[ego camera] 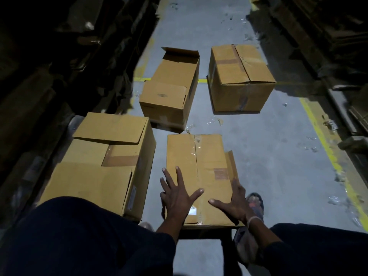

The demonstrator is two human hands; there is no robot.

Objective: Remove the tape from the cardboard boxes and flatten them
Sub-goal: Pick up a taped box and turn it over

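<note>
A brown cardboard box [201,156] lies on the concrete floor right in front of me, with clear tape along its middle seam. My left hand [177,198] lies spread with straight fingers on its near left part. My right hand [234,202] is spread on its near right edge, thumb pointing left. A bigger box [95,176] with loose top flaps stands to the left. Farther off, an open box [171,90] stands at the centre and a taped, closed box [241,76] at the right.
Dark shelving racks [59,56] line the left side and stacked cardboard [338,36] the right. Yellow lines [326,144] mark the floor. Scraps of clear tape [213,121] lie scattered about. My knees and a sandalled foot [255,200] are at the bottom.
</note>
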